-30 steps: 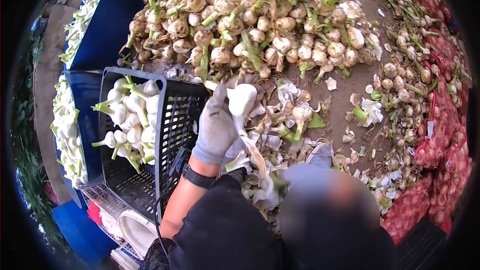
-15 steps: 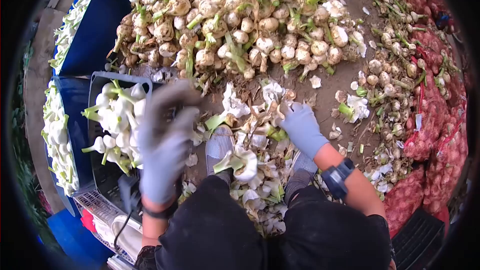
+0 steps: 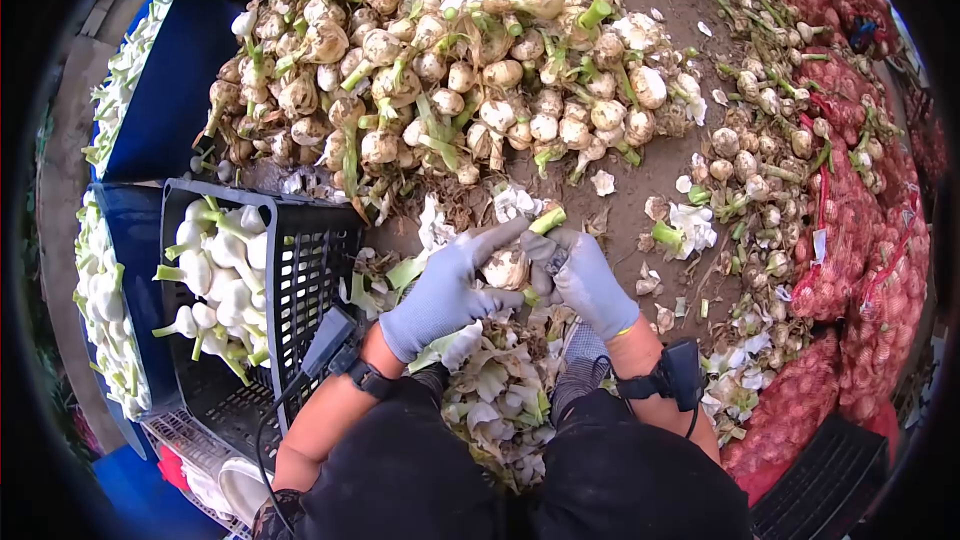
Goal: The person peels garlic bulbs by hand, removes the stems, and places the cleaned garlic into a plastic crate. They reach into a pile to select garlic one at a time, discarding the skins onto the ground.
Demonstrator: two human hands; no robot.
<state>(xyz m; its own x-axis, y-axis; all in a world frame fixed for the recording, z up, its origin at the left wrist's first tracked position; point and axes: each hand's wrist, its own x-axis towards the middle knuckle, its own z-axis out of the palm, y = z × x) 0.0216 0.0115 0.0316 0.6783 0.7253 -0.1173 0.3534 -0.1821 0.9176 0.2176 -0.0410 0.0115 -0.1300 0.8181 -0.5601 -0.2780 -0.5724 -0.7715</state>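
A garlic bulb (image 3: 507,267) with a cut green stem (image 3: 548,220) is between my two gloved hands, above the floor. My left hand (image 3: 450,290) wraps round the bulb from the left, its index finger stretched along the top. My right hand (image 3: 590,285) is closed against the bulb's right side, fingertips bent in by the stem; the dirty glove tips partly hide what they pinch. Loose skins and leaves (image 3: 495,395) lie beneath, between my shoes. Beyond my hands is a large heap of soil-stained garlic bulbs (image 3: 400,80).
At left, a dark plastic crate (image 3: 315,270) holds whitish garlic, beside blue containers (image 3: 180,90) of more garlic. To the right lie smaller scattered bulbs (image 3: 760,155) and red mesh sacks (image 3: 865,270). Another black crate (image 3: 825,475) is at lower right.
My left hand has moved from beside the crate to the middle and grips a garlic bulb. My right hand has shifted slightly left to meet it. A whitish bulb between my shoes is no longer visible.
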